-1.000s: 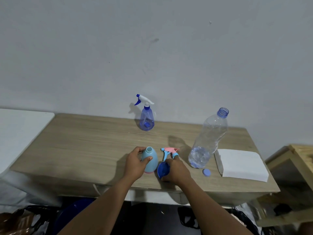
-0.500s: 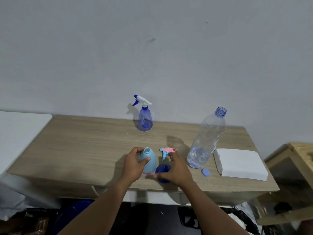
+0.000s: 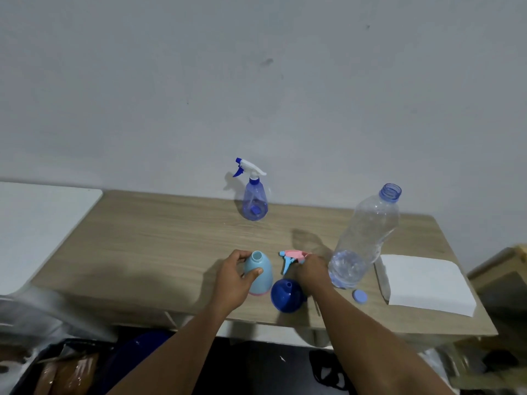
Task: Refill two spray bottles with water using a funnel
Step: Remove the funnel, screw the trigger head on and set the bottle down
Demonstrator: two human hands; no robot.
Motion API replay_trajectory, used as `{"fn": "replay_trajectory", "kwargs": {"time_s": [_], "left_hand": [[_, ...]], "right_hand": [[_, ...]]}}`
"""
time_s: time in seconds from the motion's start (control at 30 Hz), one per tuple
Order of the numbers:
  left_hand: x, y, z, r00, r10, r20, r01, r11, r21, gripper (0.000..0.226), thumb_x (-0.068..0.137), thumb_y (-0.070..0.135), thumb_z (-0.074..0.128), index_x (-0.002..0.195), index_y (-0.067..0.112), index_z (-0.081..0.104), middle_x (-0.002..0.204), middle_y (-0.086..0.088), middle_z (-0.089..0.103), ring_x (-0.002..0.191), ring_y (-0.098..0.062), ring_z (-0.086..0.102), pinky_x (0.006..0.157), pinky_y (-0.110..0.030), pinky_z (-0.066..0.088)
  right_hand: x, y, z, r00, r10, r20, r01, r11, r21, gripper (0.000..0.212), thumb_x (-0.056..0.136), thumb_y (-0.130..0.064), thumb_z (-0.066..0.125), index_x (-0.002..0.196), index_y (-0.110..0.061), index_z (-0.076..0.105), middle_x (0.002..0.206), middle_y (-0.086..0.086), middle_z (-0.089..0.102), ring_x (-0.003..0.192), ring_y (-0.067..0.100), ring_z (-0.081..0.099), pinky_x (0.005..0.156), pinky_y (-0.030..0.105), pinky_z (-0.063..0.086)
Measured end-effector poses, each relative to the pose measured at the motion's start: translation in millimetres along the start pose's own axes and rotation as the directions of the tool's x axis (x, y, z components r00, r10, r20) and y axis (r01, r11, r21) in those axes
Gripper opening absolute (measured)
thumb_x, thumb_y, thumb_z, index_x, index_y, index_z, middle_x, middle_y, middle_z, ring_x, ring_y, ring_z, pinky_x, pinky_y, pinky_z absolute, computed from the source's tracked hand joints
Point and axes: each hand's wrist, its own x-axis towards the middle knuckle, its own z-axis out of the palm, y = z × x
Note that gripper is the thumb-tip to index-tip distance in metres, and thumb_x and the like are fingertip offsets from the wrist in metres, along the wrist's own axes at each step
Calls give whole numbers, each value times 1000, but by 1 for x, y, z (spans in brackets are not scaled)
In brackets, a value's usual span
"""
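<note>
Left fingers (image 3: pixel 253 271) wrap the open light-blue bottle (image 3: pixel 258 273); right hand (image 3: pixel 312 270) grips the sprayer top (image 3: pixel 292 256). Funnel (image 3: pixel 286 295) sits at 7 o'clock, nearest it.

Lower centre of frame: left hand (image 3: pixel 232 280) wrapped around open light-blue spray bottle (image 3: pixel 259 273); right hand (image 3: pixel 313 271) gripping pink trigger head (image 3: pixel 292 256); dark-blue funnel (image 3: pixel 286 295) lying on desk (image 3: pixel 159 238) between; water bottle (image 3: pixel 362 240) at right.

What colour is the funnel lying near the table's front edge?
Dark blue. The funnel shows clearly in the head view, beside the light blue bottle.
</note>
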Motion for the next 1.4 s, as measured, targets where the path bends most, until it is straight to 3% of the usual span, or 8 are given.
{"fn": "replay_trajectory", "kwargs": {"time_s": [0.13,0.3,0.43,0.63,0.97,1.07,1.2,1.4], "left_hand": [[1,0,0,1000,-4,10,4,1000,-10,38,77,19,82,108,26,62,111,13,66,106,1,59,91,-36,56],[1,-1,0,1000,9,5,-9,999,-34,36,75,14,82,105,21,63,108,13,67,102,8,59,91,-39,56],[2,-1,0,1000,4,-1,-4,1000,-26,38,75,17,83,108,20,63,110,9,68,105,0,60,90,-37,56],[1,1,0,1000,-20,7,20,1000,-5,38,76,17,82,108,21,63,107,3,68,103,-14,64,86,-32,53],[0,5,0,1000,-28,1,28,997,-78,38,74,12,82,101,29,62,106,4,69,102,-16,65,90,-43,55],[-5,2,4,999,-12,-50,7,995,-101,34,75,12,82,99,30,66,101,7,72,97,-12,68,86,-35,57],[-13,-1,11,992,-37,-118,26,996,-86,36,82,8,75,115,21,69,95,19,67,94,-5,67,72,-3,46],[-25,-1,23,981,-95,-172,66,984,-165,45,87,7,70,130,18,61,111,8,66,101,-7,63,78,-7,48]], "right_hand": [[5,-10,-12,997,5,74,-7,999,35,31,102,-26,43,115,-12,67,106,2,69,104,19,64,93,29,48],[-7,-47,-43,950,-56,-307,189,886,424,17,98,-23,57,102,-11,69,76,0,63,70,17,56,60,31,39],[-37,-93,-82,890,-217,-400,416,744,523,29,96,-30,63,118,-13,69,92,-3,70,75,6,60,71,20,46],[-77,-123,-93,832,-307,-461,537,653,534,36,95,-24,68,128,-11,62,107,-3,66,90,1,63,75,6,47],[-85,-111,-48,842,-365,-396,536,649,540,21,90,-15,72,109,-21,65,102,-3,71,88,5,67,75,19,54],[-81,-95,-22,892,-299,-338,446,692,568,22,86,-12,73,107,-17,69,99,-6,74,90,6,69,77,30,57],[-81,-81,6,915,-260,-308,396,725,563,22,82,-24,72,104,-26,72,95,-9,75,92,11,69,78,45,58],[-80,-78,22,919,-204,-338,371,739,562,21,84,-19,74,104,-26,73,98,-11,73,94,7,67,83,42,57]]}}
